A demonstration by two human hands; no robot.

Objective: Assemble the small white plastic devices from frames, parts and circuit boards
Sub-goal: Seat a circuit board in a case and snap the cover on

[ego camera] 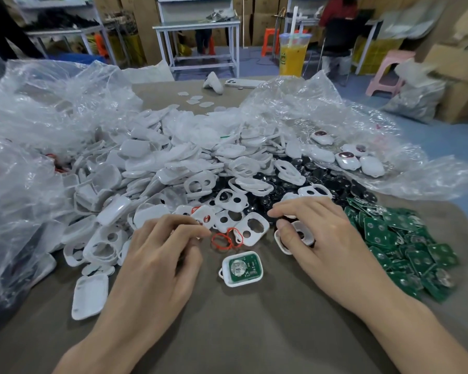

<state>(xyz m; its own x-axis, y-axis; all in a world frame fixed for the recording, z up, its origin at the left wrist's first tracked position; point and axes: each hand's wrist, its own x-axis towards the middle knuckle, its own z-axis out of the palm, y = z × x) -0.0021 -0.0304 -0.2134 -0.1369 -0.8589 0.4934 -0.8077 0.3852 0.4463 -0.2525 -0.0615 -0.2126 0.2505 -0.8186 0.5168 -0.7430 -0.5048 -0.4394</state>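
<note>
A white shell with a green circuit board [241,268] fitted inside lies on the table between my hands. My right hand [316,238] holds a white frame [301,234] against its thumb, fingers curled over it at the edge of the black discs [322,179]. My left hand [160,249] has curled fingers, thumb and forefinger pinched together beside the red rubber bands [223,240]; whether it holds anything small I cannot tell. A big heap of white frames and covers [173,168] fills the middle. Loose green circuit boards [405,249] lie to the right.
Crumpled clear plastic bags [38,125] flank the heap on the left and right. Several finished white devices [349,157] rest on the right bag. A yellow drink cup [293,54] and a phone [243,82] stand at the far edge. A person stands behind, by benches.
</note>
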